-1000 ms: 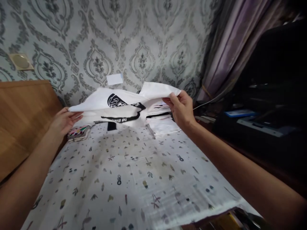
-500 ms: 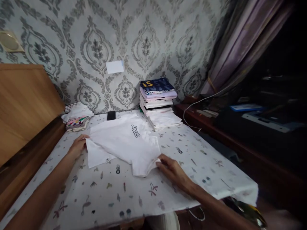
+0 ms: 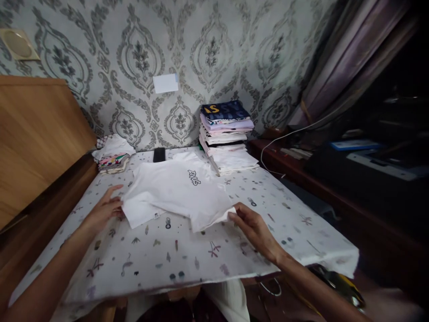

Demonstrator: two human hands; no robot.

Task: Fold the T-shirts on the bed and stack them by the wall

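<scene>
A white T-shirt with dark lettering on it lies spread on the patterned cloth, its near edge partly folded over. My right hand pinches the sleeve edge at the shirt's near right corner and lifts it slightly. At the shirt's left edge is my left hand, its fingers apart and the index finger stretched out. The lower fingers of that hand are close to the fabric, and I cannot tell whether they touch it.
Behind the shirt stand a tall stack of folded clothes, a black phone and a smaller clothes pile. A wooden panel borders the left. A white cable runs along the dark red ledge at right.
My left hand has let go of the shirt's left edge and opened its fingers. My right hand has raised the sleeve corner a little. The view has shifted slightly.
</scene>
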